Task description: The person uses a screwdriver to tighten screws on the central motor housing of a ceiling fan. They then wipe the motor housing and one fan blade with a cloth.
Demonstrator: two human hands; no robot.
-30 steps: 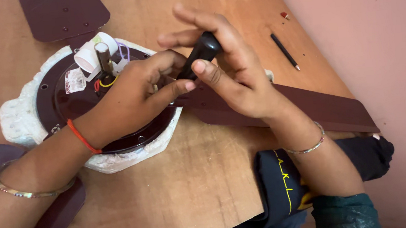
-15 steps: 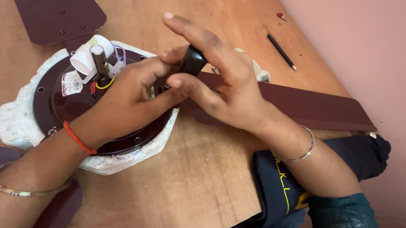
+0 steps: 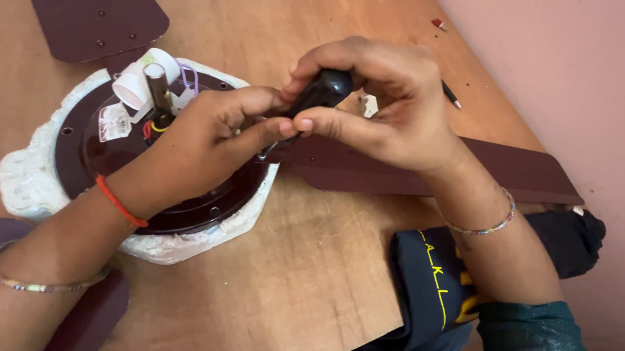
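Black screwdriver handle (image 3: 325,89), smooth rounded plastic with a slight gloss, sits just above frame centre, tilted down to the left toward the fan motor. Its metal shaft is mostly hidden by fingers; a short bright tip shows near the motor rim. Right hand (image 3: 390,107) is curled over the handle, fingers and thumb clamped on it. Left hand (image 3: 206,144) is closed at the lower end of the tool, fingertips pinched together around the shaft, resting over the motor housing.

Ceiling fan motor (image 3: 135,162), centre-left: round, dark maroon painted metal disc, glossy, with small screw holes, a white label, a short brown shaft, a white cylinder part and coloured wires at its top. It rests in a white foam cradle (image 3: 22,177), rough, crumbly edges. Flat dark maroon fan blades: one (image 3: 99,20) at upper left, one (image 3: 434,167) running to the right under the right hand, one (image 3: 75,328) at lower left.

Thin bangles on both wrists, red thread on the left wrist.

Surface is a brown plywood board (image 3: 263,295), matte, visible grain, scuffed. A dark pencil-like stick (image 3: 451,95) and a small red bit (image 3: 438,24) lie at upper right. Plain pink wall (image 3: 584,58) fills the right side.
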